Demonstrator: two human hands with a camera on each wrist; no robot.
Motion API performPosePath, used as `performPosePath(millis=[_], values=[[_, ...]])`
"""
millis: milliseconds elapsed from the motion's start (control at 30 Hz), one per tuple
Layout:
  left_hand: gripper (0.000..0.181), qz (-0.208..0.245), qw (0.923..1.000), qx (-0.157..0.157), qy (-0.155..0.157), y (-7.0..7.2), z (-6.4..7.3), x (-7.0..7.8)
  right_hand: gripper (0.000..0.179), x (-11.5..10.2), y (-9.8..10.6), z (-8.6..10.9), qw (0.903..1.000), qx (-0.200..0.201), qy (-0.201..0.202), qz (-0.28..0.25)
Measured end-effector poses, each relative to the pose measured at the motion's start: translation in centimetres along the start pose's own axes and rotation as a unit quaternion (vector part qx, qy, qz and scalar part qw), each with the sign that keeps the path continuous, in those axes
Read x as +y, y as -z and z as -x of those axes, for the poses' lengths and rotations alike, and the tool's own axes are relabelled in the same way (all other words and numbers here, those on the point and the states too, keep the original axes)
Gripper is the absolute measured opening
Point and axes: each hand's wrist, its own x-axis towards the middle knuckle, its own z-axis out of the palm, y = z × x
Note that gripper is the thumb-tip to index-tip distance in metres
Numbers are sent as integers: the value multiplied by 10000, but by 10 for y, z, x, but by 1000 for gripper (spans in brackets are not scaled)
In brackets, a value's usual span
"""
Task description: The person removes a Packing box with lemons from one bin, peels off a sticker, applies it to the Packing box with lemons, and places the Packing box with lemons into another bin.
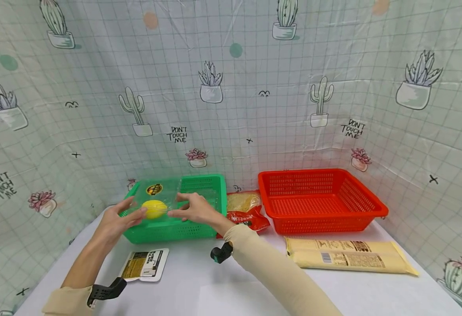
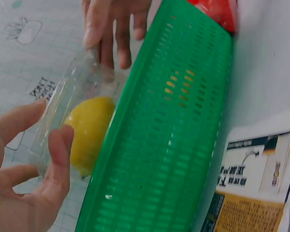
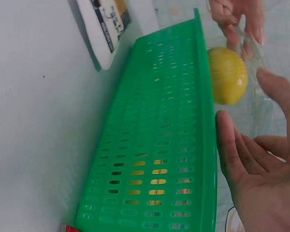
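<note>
Both hands hold a clear plastic box [image 1: 169, 186] over the green basket [image 1: 175, 230]. A yellow lemon [image 1: 154, 209] shows through the box, and a round black-and-yellow sticker [image 1: 154, 189] is on its upper face. My left hand [image 1: 116, 219] grips the box's left end, thumb and fingers spread on either side of it in the left wrist view. At the opposite end, my right hand [image 1: 197, 208] pinches the box with thumb and fingers, close above the basket's rim. Through the slots of the basket, something yellow [image 3: 157, 183] is visible, mostly hidden by the wall.
A red basket [image 1: 326, 224] stands at the right. Between the baskets lies a red-and-clear food packet [image 1: 244, 213]. Nearer me are a long beige package [image 1: 349, 256] at the right and a white, black and gold packet [image 1: 146, 264] at the left. A patterned curtain [image 1: 235, 114] hangs behind.
</note>
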Motion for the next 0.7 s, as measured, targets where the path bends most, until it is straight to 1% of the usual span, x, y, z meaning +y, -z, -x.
performPosePath(millis=[133,233,333,367,500,633,700], values=[[88,-722,9974,-2,3,3,-1,-1,75,0,-4,-2,9992,254,-11,293],[86,-1167,9932,7,-24,4,-3,-3,74,-1,-7,-4,9979,415,-56,499],[85,-1596,9871,42,-81,5,-6,-6,67,-1,-9,-6,9953,584,-87,770],[84,-1725,9849,98,-119,6,-6,-6,64,-1,-10,-6,9944,647,-98,834],[82,-2053,9784,59,-225,7,-9,-7,51,-2,-13,-6,9907,861,-156,1039],[81,-2366,9711,23,-319,8,-10,-5,37,-3,-16,-3,9894,903,-229,1114],[80,-2535,9666,29,-368,7,-10,-3,20,-2,-19,-3,9887,948,-272,1127]])
